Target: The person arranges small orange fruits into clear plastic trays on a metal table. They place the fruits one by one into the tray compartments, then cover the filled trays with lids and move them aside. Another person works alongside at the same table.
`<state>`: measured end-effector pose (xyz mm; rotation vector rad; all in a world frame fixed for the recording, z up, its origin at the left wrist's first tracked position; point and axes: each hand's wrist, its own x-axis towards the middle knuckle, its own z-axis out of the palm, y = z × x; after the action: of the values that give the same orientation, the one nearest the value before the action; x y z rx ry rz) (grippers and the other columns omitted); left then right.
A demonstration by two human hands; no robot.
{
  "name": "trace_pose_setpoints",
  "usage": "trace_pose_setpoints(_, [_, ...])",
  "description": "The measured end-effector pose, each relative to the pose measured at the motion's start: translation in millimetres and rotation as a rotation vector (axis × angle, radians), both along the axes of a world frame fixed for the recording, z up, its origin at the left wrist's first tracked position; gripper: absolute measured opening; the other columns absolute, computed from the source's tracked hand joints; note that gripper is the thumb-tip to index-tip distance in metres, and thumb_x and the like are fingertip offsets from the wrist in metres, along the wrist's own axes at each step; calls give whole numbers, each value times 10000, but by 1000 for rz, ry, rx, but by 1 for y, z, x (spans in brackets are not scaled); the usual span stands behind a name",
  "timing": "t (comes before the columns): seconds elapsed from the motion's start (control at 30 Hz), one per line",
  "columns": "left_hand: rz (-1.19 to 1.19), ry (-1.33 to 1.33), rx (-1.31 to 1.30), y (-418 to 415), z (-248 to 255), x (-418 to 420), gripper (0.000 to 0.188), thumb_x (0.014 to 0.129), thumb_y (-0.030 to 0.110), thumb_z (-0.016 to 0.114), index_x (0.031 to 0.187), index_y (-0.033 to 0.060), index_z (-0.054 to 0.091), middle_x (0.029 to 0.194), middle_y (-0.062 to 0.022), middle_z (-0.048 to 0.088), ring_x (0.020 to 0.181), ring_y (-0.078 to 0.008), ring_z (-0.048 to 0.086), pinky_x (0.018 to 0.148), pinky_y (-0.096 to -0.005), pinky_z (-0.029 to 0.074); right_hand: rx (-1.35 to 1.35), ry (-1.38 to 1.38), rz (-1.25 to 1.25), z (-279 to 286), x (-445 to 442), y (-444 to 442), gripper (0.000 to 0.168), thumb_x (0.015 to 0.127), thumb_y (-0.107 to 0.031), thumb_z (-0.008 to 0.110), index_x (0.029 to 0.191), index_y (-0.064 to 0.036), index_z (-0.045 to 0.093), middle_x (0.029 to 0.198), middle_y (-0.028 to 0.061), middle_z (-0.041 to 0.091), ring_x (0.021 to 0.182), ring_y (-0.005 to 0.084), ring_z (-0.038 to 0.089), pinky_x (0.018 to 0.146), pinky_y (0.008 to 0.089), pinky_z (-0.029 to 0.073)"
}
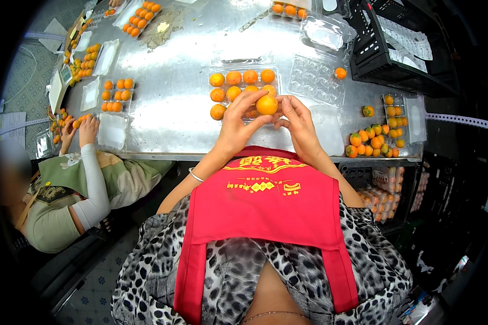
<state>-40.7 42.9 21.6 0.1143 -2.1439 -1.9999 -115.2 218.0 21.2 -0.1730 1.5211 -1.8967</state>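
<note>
In front of me a clear plastic clamshell tray (pixel 279 81) holds rows of orange fruits that look like persimmons. Over its near right part, my left hand (pixel 244 118) grips an orange persimmon (pixel 266 105) between thumb and fingers. My right hand (pixel 295 118) is close beside that fruit, its fingers curled; whether they touch the fruit or hold anything is not clear. Part of the tray's near row lies hidden behind my hands. To the right lie an empty clear tray (pixel 315 79) with moulded cups and a single persimmon (pixel 340 73).
Loose persimmons (pixel 368 140) lie at the metal table's (pixel 166 93) right edge, beside another filled tray (pixel 394 118). A black crate (pixel 390 53) with printed papers stands at the back right. On the left, a co-worker's hands (pixel 87 130) handle fruit near filled trays (pixel 118 95).
</note>
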Motion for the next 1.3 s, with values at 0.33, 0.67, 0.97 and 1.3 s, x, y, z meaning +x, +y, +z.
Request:
trace_pose_setpoints(0.33, [-1,152,-276,14,8,4,530,818,-55,768,1329,1,640,1233,-123,619,1121,-244,657,931,-348,578,421,574,-142,-1,8,-18,422,1105,-328,435,1139,2,695,784,236,693,764,406,701,694,459,522])
trace_pose_setpoints(0.67, [24,96,-277,16,-4,-2,532,822,-44,775,1330,6,623,1228,-131,639,1101,-256,682,903,-359,588,319,565,-30,15,5,0,355,1000,-277,677,1215,5,661,1051,134,720,870,213,700,766,335,561])
trace_pose_setpoints(0.97, [149,-67,-118,1,-11,-5,426,921,0,717,1333,7,607,1141,-127,680,979,-203,712,840,-320,587,817,774,-494,-54,-111,107,368,822,-151,853,1099,-18,651,1059,141,719,909,272,701,807,366,551])
trace_pose_setpoints(1.3, [238,-34,-149,-12,-24,-3,266,974,39,666,1235,-10,668,1099,-125,706,960,-205,714,835,-330,587,1050,1102,-261,-76,-145,134,345,890,-161,759,1191,-16,674,1098,152,637,974,378,643,841,447,518])
